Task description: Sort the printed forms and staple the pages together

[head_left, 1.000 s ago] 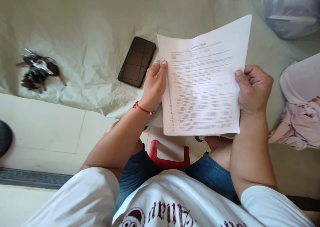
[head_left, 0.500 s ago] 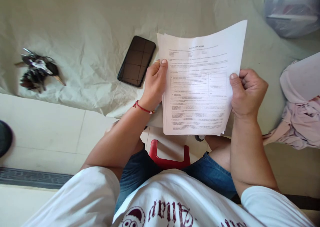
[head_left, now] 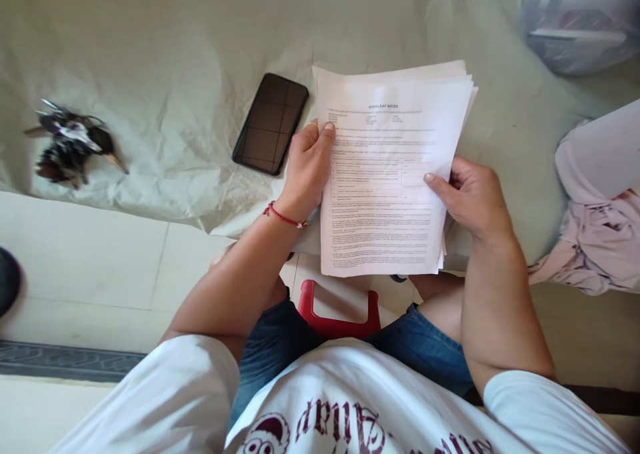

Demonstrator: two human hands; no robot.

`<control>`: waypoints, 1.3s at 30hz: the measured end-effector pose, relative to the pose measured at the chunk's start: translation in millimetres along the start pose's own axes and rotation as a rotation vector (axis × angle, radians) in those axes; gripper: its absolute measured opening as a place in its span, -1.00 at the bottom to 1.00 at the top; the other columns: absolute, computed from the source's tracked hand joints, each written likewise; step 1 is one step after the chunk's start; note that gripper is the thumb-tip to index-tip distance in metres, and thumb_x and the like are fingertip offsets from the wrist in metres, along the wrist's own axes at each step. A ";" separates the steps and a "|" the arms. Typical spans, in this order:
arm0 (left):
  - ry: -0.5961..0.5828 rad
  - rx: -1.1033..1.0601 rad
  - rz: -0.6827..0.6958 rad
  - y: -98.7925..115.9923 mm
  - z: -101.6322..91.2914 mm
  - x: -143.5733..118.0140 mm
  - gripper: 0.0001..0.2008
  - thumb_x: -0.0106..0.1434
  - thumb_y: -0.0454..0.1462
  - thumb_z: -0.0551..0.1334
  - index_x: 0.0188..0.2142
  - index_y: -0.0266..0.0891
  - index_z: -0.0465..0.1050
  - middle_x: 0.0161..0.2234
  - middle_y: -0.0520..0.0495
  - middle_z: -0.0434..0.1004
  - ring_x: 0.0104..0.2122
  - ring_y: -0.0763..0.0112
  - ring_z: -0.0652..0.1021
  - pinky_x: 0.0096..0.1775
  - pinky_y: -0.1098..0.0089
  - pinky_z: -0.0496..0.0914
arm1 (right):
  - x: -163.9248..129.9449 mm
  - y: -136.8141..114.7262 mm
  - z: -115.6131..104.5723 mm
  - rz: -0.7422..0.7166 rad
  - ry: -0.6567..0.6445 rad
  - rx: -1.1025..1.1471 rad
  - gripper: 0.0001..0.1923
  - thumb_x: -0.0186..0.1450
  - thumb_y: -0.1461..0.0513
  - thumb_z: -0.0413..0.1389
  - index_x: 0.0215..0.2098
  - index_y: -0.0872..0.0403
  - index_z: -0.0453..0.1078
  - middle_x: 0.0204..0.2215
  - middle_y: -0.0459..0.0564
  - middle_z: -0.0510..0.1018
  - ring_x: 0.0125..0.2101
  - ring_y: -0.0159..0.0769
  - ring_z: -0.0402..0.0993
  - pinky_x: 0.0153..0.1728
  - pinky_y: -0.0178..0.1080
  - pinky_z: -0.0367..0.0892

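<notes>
A stack of printed paper sheets (head_left: 380, 221) is held up in front of me, its top page headed "OVERLEAF NOTES" above small text and a table. My left hand (head_left: 311, 164) is closed on the stack's left edge, thumb on the front, its other fingers hidden behind. On the right edge, my right hand (head_left: 475, 191) grips the sheets with its thumb over the front page and fingers at the back. Several sheets fan out slightly at the upper right corner. Beside my left hand a black smartphone (head_left: 271, 124) lies on the covered table, its screen dark.
A bunch of keys (head_left: 75, 141) lies on the table cover (head_left: 175, 61) at the left. To the right are a clear plastic container (head_left: 580, 34) and a crumpled pink cloth (head_left: 595, 241). A red stool (head_left: 340, 326) shows between my legs.
My right hand has moved left and slightly down along the sheets. The top page's raised right corner has come down, and the edges of sheets behind it now show.
</notes>
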State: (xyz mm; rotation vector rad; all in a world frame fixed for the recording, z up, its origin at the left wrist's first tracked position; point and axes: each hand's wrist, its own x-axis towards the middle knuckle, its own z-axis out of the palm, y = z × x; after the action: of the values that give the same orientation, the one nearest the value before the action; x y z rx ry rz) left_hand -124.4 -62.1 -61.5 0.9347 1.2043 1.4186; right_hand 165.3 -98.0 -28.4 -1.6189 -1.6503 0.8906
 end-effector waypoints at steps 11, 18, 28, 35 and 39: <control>0.009 -0.080 -0.038 2.8 2.2 1.4 -0.53 0.45 0.05 0.49 -0.37 -0.12 0.36 -0.32 0.00 0.44 -0.17 0.26 0.63 -0.07 0.29 0.54 | 8.0 15.8 -5.5 0.110 0.223 0.164 -0.37 0.09 -0.18 0.60 -0.06 -0.09 0.57 -0.21 -0.04 0.72 -0.15 -0.08 0.71 0.06 0.10 0.69; -0.059 -0.177 0.033 22.9 12.4 1.6 -0.60 0.35 0.16 0.52 -0.22 -0.04 0.56 -0.24 -0.05 0.70 0.05 0.11 0.70 0.05 0.17 0.63 | -6.2 -16.0 -7.9 0.271 -0.158 0.600 -0.43 0.11 -0.16 0.63 -0.07 -0.07 0.72 -0.10 0.02 0.83 -0.06 0.03 0.80 0.13 0.20 0.73; -0.392 -0.071 0.011 35.1 0.7 -11.0 -0.47 0.21 0.17 0.62 0.00 -0.06 0.71 -0.03 -0.14 0.84 0.12 -0.14 0.78 0.12 -0.03 0.71 | 5.6 -20.8 -0.1 -0.040 0.249 0.548 -0.35 0.08 -0.34 0.55 -0.10 -0.13 0.71 -0.03 0.00 0.82 0.20 0.20 0.72 0.21 0.33 0.66; -0.438 0.126 0.166 41.9 -5.4 -19.1 -0.62 0.27 0.07 0.62 -0.04 -0.04 0.82 0.04 -0.14 0.87 0.09 -0.08 0.80 0.20 -0.06 0.70 | -1.2 -39.7 -9.3 -0.203 0.415 0.464 -0.36 0.25 -0.40 0.40 0.00 -0.18 0.69 -0.01 0.07 0.77 0.34 0.21 0.61 0.24 0.31 0.64; -0.377 0.121 0.257 41.5 -13.1 -10.2 -0.59 0.23 0.13 0.63 -0.11 -0.03 0.81 -0.05 -0.12 0.86 0.06 -0.08 0.80 0.20 -0.09 0.70 | -9.7 -38.2 -14.7 -0.201 0.329 0.493 -0.36 0.25 -0.39 0.40 0.06 -0.21 0.68 -0.03 0.02 0.78 0.34 0.18 0.62 0.32 0.30 0.60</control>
State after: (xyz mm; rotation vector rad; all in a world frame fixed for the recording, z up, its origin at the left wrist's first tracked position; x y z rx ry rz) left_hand -143.7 -74.4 -23.1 1.4122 0.9170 1.2984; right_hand 156.5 -107.4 11.7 -1.1643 -1.2191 0.7989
